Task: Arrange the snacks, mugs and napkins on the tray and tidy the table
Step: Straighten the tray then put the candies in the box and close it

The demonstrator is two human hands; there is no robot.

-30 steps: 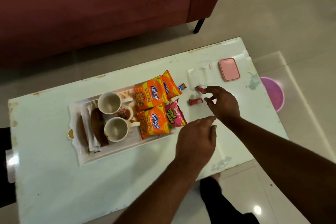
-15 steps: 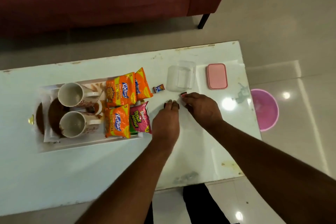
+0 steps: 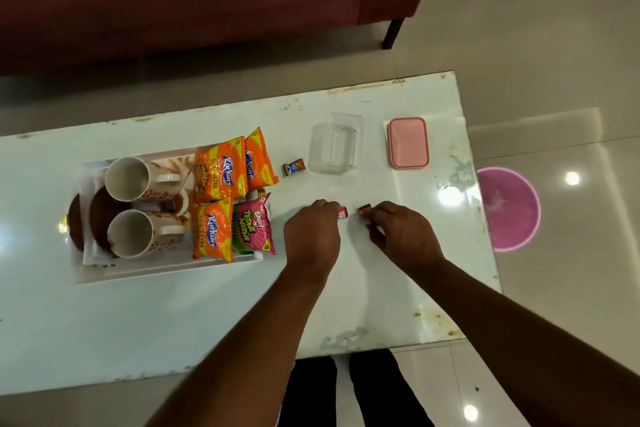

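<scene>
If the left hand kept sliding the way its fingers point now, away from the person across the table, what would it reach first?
Probably the clear container. The left hand already has a small red candy at its fingertips, then bare table follows. The loose wrapped candy sits slightly left of that line; depth is hard to judge.

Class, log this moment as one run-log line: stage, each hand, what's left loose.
stage: gathering candies | left hand: on red candy | right hand: on second candy | loose: small wrapper by clear box
</scene>
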